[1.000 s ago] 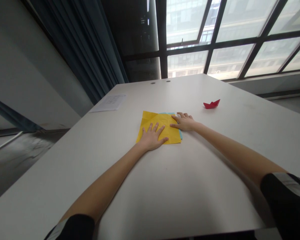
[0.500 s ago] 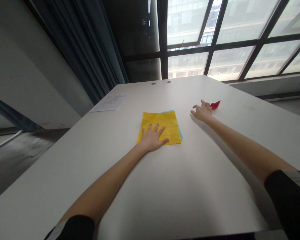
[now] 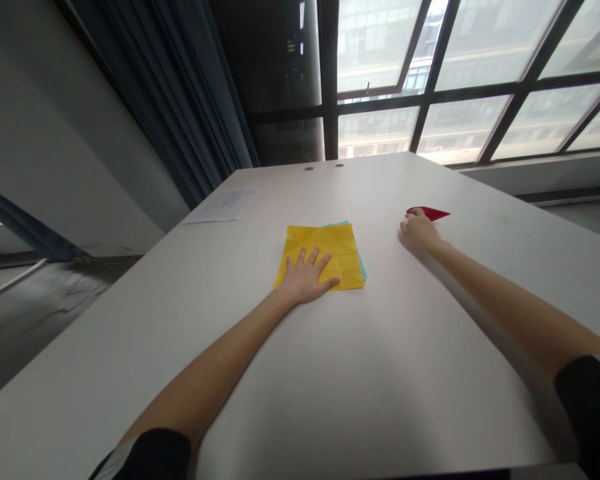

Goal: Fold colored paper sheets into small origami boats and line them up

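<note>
My left hand [image 3: 307, 279] lies flat with fingers spread on a creased yellow paper sheet [image 3: 345, 252]. Light blue paper [image 3: 363, 267] peeks out from under the sheet along its right and top edges. Further off to the right, my right hand [image 3: 421, 232] has its fingers curled in a pinch at the left end of a red folded paper piece [image 3: 435, 213], boat-like in outline. The piece's pointed end sticks out to the right; its other end is partly hidden by the fingers.
Both arms reach over a large white table [image 3: 300, 373]. A printed white sheet [image 3: 223, 205] lies near its left edge. Two dark round cable holes [image 3: 309, 169] are at the far end. Beyond are a blue curtain [image 3: 180, 100] and framed windows [image 3: 380, 127].
My right hand has moved slightly right and closed from spread fingers onto the red folded paper, which has turned and shows more of its side. My left hand stays put on the yellow sheet.
</note>
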`<state>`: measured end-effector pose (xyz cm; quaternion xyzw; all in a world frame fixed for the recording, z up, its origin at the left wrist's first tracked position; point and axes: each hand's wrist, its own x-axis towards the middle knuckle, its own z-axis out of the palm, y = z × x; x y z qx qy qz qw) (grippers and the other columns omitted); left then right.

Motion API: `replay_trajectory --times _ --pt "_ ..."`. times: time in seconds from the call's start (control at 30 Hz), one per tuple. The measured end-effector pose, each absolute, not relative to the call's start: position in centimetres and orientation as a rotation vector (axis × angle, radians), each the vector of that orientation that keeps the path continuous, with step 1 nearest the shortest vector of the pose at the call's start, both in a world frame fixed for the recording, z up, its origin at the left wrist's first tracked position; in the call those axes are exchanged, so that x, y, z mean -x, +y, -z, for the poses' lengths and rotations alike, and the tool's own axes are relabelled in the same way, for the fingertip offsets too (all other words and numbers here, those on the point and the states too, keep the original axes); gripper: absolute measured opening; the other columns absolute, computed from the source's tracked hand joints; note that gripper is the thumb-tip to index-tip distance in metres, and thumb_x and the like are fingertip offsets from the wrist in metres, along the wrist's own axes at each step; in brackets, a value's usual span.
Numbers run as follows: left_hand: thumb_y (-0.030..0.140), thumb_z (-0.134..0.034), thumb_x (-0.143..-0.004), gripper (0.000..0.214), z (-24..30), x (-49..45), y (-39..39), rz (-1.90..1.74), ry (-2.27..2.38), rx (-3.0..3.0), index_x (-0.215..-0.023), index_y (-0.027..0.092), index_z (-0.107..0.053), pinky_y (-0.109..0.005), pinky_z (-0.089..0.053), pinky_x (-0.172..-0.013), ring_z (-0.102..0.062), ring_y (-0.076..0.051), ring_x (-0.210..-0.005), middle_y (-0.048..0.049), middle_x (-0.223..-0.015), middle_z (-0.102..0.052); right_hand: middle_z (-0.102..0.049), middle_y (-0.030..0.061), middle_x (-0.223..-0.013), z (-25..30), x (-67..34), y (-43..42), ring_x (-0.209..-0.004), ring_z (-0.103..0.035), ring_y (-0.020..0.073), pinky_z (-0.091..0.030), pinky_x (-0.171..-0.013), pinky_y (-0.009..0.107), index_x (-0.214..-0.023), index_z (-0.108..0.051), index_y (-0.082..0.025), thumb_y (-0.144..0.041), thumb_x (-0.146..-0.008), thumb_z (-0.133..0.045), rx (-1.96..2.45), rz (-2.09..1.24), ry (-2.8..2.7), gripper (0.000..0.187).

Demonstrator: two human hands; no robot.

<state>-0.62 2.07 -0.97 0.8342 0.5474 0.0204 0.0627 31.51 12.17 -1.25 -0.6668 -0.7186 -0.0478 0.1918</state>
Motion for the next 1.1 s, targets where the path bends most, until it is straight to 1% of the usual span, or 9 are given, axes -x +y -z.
replay_trajectory --times 0.17,0.3,0.37,0.47,0.6,0.7,0.8,0.97,1.1 --pt "0.071 -0.025 -0.077 0.074 0.2 0.9 3.1 -0.090 1.637 -2.476 -0.140 0.032 -0.024 -0.068 -0.010 -0.098 -0.011 -0.040 -0.134 -0.0077 -0.149 -0.018 -0.056 0.0141 -0.113 -0.8 -27.8 10.2 -0.094 -0.056 0.0236 -0.043 -0.084 0.035 -0.098 -0.062 -0.011 -0.028 -0.085 -0.040 1.671 0.147 -2.027 0.031" --pt "0.065 -0.024 -0.083 0.065 -1.0 1.0 4.1 -0.340 1.680 -2.377 -0.132 0.026 -0.040 -0.065 -0.012 -0.099 -0.021 -0.037 -0.132 -0.0099 -0.142 -0.034 -0.061 0.0078 -0.097 -2.8 -24.3 6.8 -0.086 -0.058 0.0192 -0.045 -0.081 0.031 -0.079 -0.062 -0.018 -0.035 -0.084 -0.046 1.309 0.123 -2.156 0.024" --pt "0.061 -0.028 -0.084 0.059 -1.5 0.8 4.6 -0.593 1.655 -2.311 -0.123 0.021 -0.048 -0.059 -0.017 -0.102 -0.031 -0.032 -0.128 -0.0109 -0.134 -0.045 -0.061 0.0069 -0.091 -3.6 -23.0 5.2 -0.080 -0.058 0.0169 -0.045 -0.075 0.028 -0.070 -0.057 -0.019 -0.035 -0.083 -0.048 1.167 0.115 -2.218 0.022" --pt "0.054 -0.038 -0.085 0.053 -2.3 0.2 5.0 -0.941 1.426 -2.073 -0.122 0.017 -0.046 -0.042 -0.033 -0.099 -0.045 -0.024 -0.118 -0.0121 -0.125 -0.052 -0.059 0.0061 -0.082 -4.2 -21.8 3.7 -0.069 -0.055 0.0144 -0.044 -0.066 0.026 -0.065 -0.051 -0.020 -0.028 -0.083 -0.045 1.048 0.088 -2.304 0.021" --pt "0.048 -0.049 -0.082 0.055 -2.6 -0.8 5.3 -1.024 1.168 -1.555 -0.126 0.018 -0.037 -0.030 -0.048 -0.074 -0.060 -0.019 -0.095 -0.0109 -0.110 -0.059 -0.057 0.0047 -0.076 -4.2 -21.3 3.0 -0.065 -0.051 0.0134 -0.042 -0.061 0.025 -0.068 -0.048 -0.021 -0.020 -0.081 -0.041 0.899 0.060 -2.412 0.015" --pt "0.040 -0.060 -0.076 0.045 -2.7 -1.5 5.1 -1.051 1.039 -1.363 -0.111 0.017 -0.046 -0.023 -0.047 -0.061 -0.062 -0.015 -0.078 -0.0064 -0.094 -0.063 -0.058 0.0047 -0.077 -4.0 -21.4 2.6 -0.066 -0.052 0.0138 -0.041 -0.061 0.025 -0.071 -0.048 -0.022 -0.024 -0.083 -0.042 0.808 0.022 -2.487 0.013" --pt "0.030 -0.063 -0.074 0.029 -2.9 -1.9 4.7 -1.074 1.016 -1.285 -0.096 0.015 -0.052 -0.022 -0.047 -0.060 -0.062 -0.012 -0.069 -0.0031 -0.081 -0.064 -0.061 0.0034 -0.077 -4.0 -21.3 2.1 -0.063 -0.054 0.0132 -0.041 -0.060 0.025 -0.079 -0.050 -0.022 -0.034 -0.084 -0.045 0.891 -0.100 -2.465 0.014" --pt "0.019 -0.063 -0.074 0.025 -2.9 -2.4 4.2 -0.983 1.022 -1.272 -0.096 0.014 -0.052 -0.024 -0.048 -0.060 -0.062 -0.012 -0.066 -0.0028 -0.076 -0.065 -0.066 0.0000 -0.074 -4.0 -20.6 2.0 -0.059 -0.058 0.0133 -0.041 -0.058 0.024 -0.101 -0.053 -0.023 -0.039 -0.084 -0.045 1.244 -0.224 -2.313 0.025" --pt "0.017 -0.062 -0.075 0.023 -2.7 -2.7 3.9 -0.986 0.977 -1.296 -0.094 0.014 -0.051 -0.025 -0.048 -0.061 -0.062 -0.012 -0.064 -0.0023 -0.076 -0.064 -0.067 -0.0008 -0.070 -3.9 -20.3 2.6 -0.061 -0.060 0.0148 -0.042 -0.060 0.025 -0.102 -0.058 -0.024 -0.038 -0.084 -0.045 1.336 -0.253 -2.287 0.026"
